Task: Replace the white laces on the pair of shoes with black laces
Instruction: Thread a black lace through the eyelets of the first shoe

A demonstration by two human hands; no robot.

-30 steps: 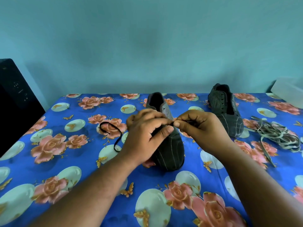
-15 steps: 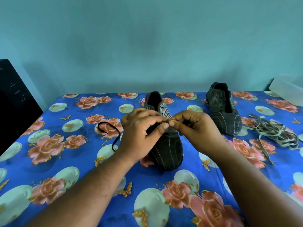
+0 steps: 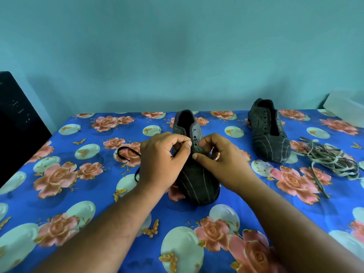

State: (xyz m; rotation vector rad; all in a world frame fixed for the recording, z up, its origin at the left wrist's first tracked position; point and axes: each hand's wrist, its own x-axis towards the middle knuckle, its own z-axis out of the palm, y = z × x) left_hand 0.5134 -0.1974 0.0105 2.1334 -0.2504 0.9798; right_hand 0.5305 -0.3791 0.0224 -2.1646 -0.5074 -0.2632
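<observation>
A dark striped shoe [image 3: 197, 182] stands in the middle of the table, toe toward me. My left hand [image 3: 163, 160] pinches the tip of a black lace [image 3: 128, 152] at an upper eyelet of this shoe. The rest of that lace loops on the cloth to the left. My right hand [image 3: 222, 160] grips the shoe's right eyelet flap, thumb on the tongue side and fingers curled over it. The second shoe [image 3: 269, 134] stands unlaced at the back right. A tangle of white laces [image 3: 332, 158] lies to its right.
A blue floral cloth [image 3: 59, 194] covers the table. A black box-like object [image 3: 15, 125] stands at the left edge. A white container [image 3: 346, 107] sits in the far right corner against the wall.
The black lace tip was between both hands' fingertips; now my left hand alone pinches it at the eyelet. My right hand has let go and dropped onto the shoe's flap.
</observation>
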